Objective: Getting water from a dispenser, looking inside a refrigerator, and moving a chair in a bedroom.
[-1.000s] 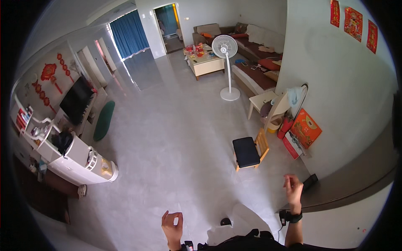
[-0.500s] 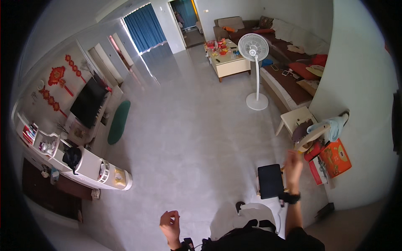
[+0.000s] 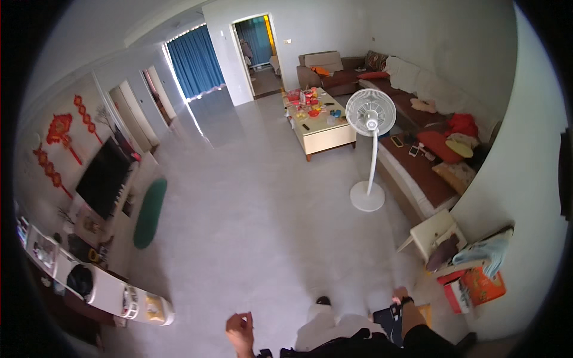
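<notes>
My left hand [image 3: 240, 332] hangs low at the bottom of the view, above the grey floor, its fingers loosely curled with nothing visible in them. Farther right, my right hand [image 3: 402, 295] is over or beside a small stool with a black seat [image 3: 387, 323]. My wrist and a dark wristband cover part of that stool. The fingers are small and foreshortened, so their grip and any contact with the stool cannot be made out. Below, my light trousers and one dark shoe [image 3: 323, 301] show.
A white standing fan [image 3: 367, 197] stands ahead to the right, by the sofa [image 3: 424, 173] and a cluttered coffee table [image 3: 330, 138]. A cream chair [image 3: 434, 231] holding cloths and red-orange boxes [image 3: 484, 284] line the right wall. Left are a white shelf unit [image 3: 113, 291], a television [image 3: 104, 179] and a green mat [image 3: 150, 213].
The view has tilted up and moved ahead, so the fan, chair and table sit lower in it. My right hand has come down and nearer to my body. My left hand stays curled.
</notes>
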Demonstrator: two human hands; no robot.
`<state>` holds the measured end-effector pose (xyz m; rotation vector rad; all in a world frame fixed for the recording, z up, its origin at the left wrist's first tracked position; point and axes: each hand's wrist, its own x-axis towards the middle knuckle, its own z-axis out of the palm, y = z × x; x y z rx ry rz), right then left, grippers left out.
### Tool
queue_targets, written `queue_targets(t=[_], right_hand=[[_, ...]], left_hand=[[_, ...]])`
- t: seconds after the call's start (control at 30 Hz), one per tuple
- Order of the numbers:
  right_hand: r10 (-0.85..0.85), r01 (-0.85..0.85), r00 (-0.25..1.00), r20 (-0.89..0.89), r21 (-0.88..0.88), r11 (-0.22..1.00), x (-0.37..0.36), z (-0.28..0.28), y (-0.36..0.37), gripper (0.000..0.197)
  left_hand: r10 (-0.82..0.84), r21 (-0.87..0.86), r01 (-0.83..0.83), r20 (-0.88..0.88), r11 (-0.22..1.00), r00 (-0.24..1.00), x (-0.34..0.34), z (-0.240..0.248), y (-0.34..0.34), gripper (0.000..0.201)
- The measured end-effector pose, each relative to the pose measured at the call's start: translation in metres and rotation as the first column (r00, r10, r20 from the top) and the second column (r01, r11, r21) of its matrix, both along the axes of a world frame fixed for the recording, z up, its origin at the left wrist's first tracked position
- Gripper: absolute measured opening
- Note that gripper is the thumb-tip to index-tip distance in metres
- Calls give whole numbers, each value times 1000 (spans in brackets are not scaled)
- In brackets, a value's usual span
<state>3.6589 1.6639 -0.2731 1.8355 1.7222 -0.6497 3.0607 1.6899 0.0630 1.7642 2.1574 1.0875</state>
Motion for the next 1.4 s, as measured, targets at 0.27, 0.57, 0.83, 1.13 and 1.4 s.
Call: queue_targets(t=[0.27, 0.57, 0.83, 1.13, 1.4], right_hand=[[-515, 514, 854, 72, -276, 812, 23, 40, -79, 23], [-352, 331, 936, -14, -314, 890, 31, -32, 147, 18], [128, 232, 899, -419, 703, 672, -4, 73, 688, 14], [-282, 444, 736, -615, 125, 887, -66, 115, 892, 17], [-102, 89, 985, -136, -98, 991, 40, 5, 794, 12]], left_hand=[[-341, 113, 330, 91, 937, 936, 48, 17, 219, 11], [-82, -52, 87, 84, 995, 993, 50, 15, 423, 17], [-83, -18, 82, -61, 996, 995, 65, 25, 578, 18], [97, -169, -66, 179, 983, 979, 40, -9, 805, 24], [-333, 8, 335, 111, 942, 936, 34, 2, 1029, 36]])
